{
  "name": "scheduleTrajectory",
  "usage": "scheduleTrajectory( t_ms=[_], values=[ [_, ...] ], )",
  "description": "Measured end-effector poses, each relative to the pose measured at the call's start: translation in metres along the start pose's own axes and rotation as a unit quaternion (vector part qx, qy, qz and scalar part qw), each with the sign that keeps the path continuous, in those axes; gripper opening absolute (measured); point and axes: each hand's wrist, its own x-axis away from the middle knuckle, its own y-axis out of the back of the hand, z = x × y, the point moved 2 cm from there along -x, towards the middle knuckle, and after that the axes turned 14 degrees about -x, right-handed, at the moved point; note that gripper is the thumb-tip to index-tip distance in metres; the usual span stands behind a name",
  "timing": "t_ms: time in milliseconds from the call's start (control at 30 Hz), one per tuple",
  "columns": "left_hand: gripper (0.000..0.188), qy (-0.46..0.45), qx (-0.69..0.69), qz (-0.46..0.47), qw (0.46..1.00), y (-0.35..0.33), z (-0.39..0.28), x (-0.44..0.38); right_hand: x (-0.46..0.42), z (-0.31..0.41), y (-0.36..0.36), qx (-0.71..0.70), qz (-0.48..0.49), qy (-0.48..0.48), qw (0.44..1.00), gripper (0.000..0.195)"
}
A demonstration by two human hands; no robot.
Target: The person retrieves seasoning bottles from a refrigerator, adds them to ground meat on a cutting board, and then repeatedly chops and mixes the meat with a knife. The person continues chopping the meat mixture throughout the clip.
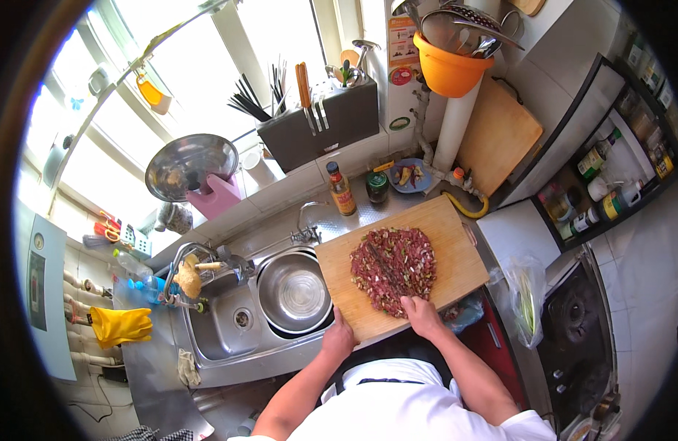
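Observation:
Chopped raw meat mixed with pale and green bits (421,256) lies in a flat mound on a wooden cutting board (339,275). My right hand (421,315) is closed at the mound's near edge, around what looks like a knife's handle. From it a dark, narrow strip runs through the meat, seemingly the knife blade (384,268) seen edge-on; the handle is hidden by my fingers. At the board's near left corner, my left hand (339,335) grips the edge with the thumb up; its other fingers are mostly hidden.
Left of the board, a metal basin (295,292) sits in the double sink (223,336). Beyond the board stand a sauce bottle (342,190), a green-lidded jar (377,187) and a blue dish (410,176). A plastic bag of green stalks (525,303) lies right, beside the stove (576,331).

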Motion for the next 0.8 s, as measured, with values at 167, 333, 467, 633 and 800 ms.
scheduleTrajectory(
  t_ms=[167,333,467,633,800],
  values=[
    [0.11,-0.005,0.007,-0.008,1.0,-0.008,-0.001,-0.003,0.001,-0.028,-0.01,0.012,-0.046,0.026,0.999,0.052],
    [0.113,-0.005,0.003,-0.003,1.0,0.011,0.0,-0.003,0.004,-0.008,-0.004,-0.038,-0.061,0.052,0.996,0.05],
    [0.115,-0.008,0.015,-0.005,1.0,-0.001,-0.002,-0.001,-0.002,-0.02,0.001,0.005,-0.025,-0.009,1.0,0.046],
    [0.111,-0.018,-0.01,-0.039,0.999,-0.021,0.002,-0.008,0.01,-0.004,-0.001,-0.059,-0.097,0.06,0.992,0.053],
    [0.109,-0.007,-0.011,-0.006,1.0,0.006,0.002,-0.006,-0.004,-0.011,0.007,-0.034,-0.036,-0.017,0.999,0.057]
  ],
)
